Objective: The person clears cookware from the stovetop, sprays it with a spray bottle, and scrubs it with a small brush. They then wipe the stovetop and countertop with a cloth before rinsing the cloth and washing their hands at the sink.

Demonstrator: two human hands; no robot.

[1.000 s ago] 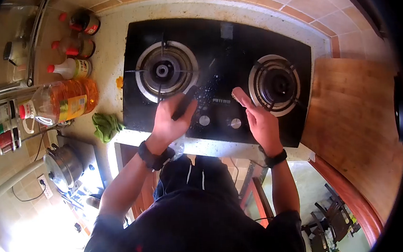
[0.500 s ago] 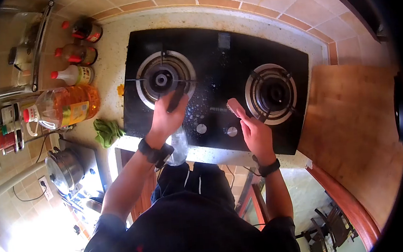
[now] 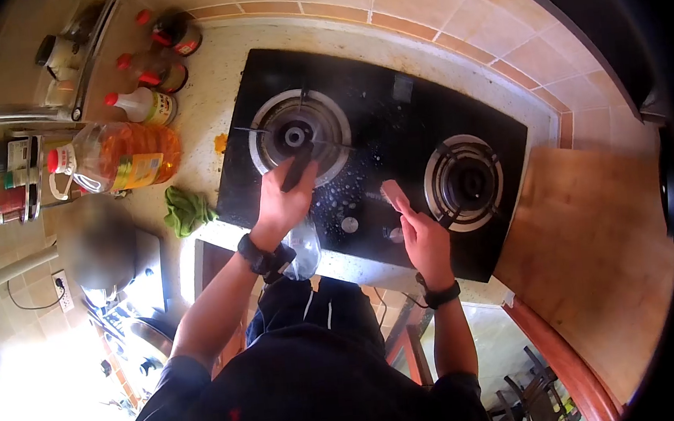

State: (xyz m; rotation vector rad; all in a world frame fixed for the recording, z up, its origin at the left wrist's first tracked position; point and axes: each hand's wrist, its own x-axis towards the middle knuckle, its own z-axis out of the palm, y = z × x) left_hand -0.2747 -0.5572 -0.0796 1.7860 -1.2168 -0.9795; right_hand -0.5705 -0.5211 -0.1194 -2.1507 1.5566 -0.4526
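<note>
My left hand [image 3: 280,207] is closed around the neck of a spray bottle [image 3: 303,249] with a clear body and black head. It hangs over the front of the black gas stove [image 3: 377,120], its head pointing toward the left burner [image 3: 295,107]. White foamy droplets [image 3: 341,190] dot the glass right of that hand. My right hand [image 3: 429,249] grips a small pinkish brush [image 3: 391,193], raised near the right burner [image 3: 464,183]. The brush's bristles are hard to make out. Part of the bottle is hidden behind my left hand and wrist.
A green cloth [image 3: 186,210] lies left of the stove. A large oil jug [image 3: 131,157] and several sauce bottles [image 3: 143,105] stand beyond it. A wooden board [image 3: 586,262] adjoins the stove's right side. At lower left, a pot [image 3: 98,245] appears blurred.
The view has turned, so the stove appears more tilted. Both hands keep their grips and nearly the same places over the stove. The droplets on the glass look whiter and more spread.
</note>
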